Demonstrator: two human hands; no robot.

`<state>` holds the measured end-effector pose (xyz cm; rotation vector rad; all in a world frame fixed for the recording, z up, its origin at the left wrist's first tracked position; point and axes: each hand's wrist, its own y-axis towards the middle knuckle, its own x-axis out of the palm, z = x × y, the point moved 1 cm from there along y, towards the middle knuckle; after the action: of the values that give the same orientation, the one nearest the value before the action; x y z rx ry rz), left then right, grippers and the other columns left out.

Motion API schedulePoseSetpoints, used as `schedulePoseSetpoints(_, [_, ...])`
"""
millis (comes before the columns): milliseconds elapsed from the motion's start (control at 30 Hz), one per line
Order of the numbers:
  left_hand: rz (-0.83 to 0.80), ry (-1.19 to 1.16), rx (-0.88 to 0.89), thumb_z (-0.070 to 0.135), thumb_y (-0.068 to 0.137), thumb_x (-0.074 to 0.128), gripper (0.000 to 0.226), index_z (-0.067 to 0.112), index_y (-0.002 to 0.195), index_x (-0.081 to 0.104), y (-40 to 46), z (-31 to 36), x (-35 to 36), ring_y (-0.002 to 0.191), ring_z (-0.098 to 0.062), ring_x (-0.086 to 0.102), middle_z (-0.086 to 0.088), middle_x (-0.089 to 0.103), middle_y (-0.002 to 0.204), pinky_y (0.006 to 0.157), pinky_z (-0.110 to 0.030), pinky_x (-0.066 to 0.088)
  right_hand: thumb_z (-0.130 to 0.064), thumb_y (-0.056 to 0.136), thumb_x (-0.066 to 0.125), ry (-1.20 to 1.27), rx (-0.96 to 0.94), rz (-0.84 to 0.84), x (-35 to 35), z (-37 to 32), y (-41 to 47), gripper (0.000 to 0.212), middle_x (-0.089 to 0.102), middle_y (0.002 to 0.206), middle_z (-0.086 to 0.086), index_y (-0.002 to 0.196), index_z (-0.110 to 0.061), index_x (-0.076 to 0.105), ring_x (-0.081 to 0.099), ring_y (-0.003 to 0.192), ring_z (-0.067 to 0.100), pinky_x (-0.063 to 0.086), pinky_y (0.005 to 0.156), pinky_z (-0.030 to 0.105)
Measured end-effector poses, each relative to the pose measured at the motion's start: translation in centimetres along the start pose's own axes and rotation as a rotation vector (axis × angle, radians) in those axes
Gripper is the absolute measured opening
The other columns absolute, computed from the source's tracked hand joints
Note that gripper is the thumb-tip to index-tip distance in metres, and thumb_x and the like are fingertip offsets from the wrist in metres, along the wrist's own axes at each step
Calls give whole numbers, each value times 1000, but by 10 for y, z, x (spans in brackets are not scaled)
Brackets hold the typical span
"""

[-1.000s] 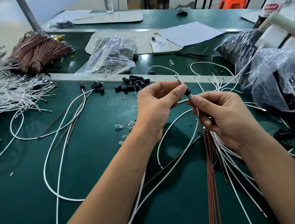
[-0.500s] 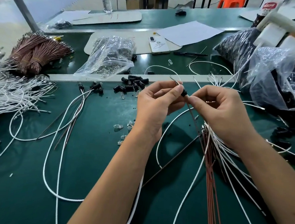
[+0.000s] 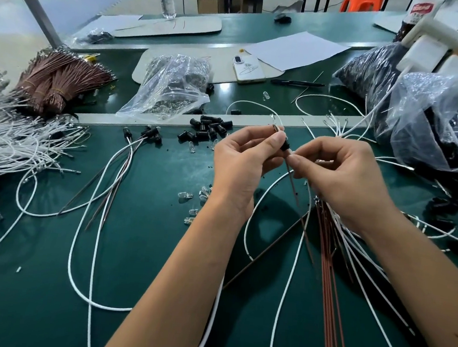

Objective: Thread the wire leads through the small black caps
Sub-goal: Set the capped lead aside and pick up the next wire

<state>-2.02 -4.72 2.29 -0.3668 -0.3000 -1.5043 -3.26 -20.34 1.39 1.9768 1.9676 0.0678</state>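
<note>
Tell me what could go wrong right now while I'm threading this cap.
The black cap is only pinched at the fingertips of your left hand, so it could slip and drop among the loose caps. The brown lead in your right hand looks thin and might bend. Hanging white wires cross others on the green mat and could snag.

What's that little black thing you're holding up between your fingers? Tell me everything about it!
It is a small black cap, dark and plastic-looking, roughly tube-shaped, held up above the green table. The left hand pinches it at the fingertips. The right hand pinches the wires just below it. A white wire and a brown wire run down from its lower end, and thin metal lead tips stick out above it. Fingers hide most of it.
</note>
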Motion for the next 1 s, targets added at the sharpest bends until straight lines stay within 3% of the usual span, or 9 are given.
schedulePoseSetpoints(133, [2, 3, 24, 1, 88, 72, 8, 8, 88, 73, -1, 2, 1, 63, -15, 68, -2, 72, 73, 64, -23, 56, -29, 76, 85, 155, 119, -47, 4, 0, -1, 21, 70, 66, 8, 81, -12, 75, 43, 42, 13, 33, 38, 20])
schedulePoseSetpoints(333, [-10, -3, 38, 0, 88, 72, 10, 10, 86, 73, -2, 4, 1, 68, -20, 69, -4, 72, 76, 66, -24, 55, -35, 67, 86, 203, 174, -100, 5, -1, -1, 33, 70, 68, 8, 80, -7, 74, 43, 42, 13, 31, 38, 21])
schedulePoseSetpoints(500, [-44, 10, 35, -1, 89, 70, 12, 10, 85, 73, -2, 4, 1, 63, -16, 67, -3, 72, 74, 64, -23, 54, -38, 59, 88, 244, 223, -139, 2, -2, 0, 27, 66, 68, 8, 72, -17, 75, 42, 43, 11, 29, 36, 18])
schedulePoseSetpoints(700, [-64, 18, 42, 0, 89, 69, 11, 10, 86, 72, -1, 5, 0, 61, -13, 64, -2, 71, 73, 65, -24, 54, -33, 78, 76, 315, 250, -211, 0, -6, -1, 28, 74, 84, 10, 89, -7, 79, 45, 46, 9, 26, 36, 15])
schedulePoseSetpoints(833, [-80, 4, 38, -1, 89, 68, 12, 9, 85, 72, 0, 5, -1, 61, -15, 65, -4, 71, 75, 64, -28, 57, -28, 79, 75, 308, 242, -201, 1, -7, -2, 20, 70, 75, 7, 88, -11, 81, 42, 45, 10, 27, 38, 16])
schedulePoseSetpoints(1000, [-135, -30, 60, 1, 88, 70, 9, 9, 87, 72, 0, 6, -3, 64, -16, 66, -5, 71, 78, 64, -28, 56, -30, 76, 78, 318, 198, -188, 1, -11, -3, 25, 64, 67, 2, 90, -9, 80, 39, 45, 10, 28, 39, 15])
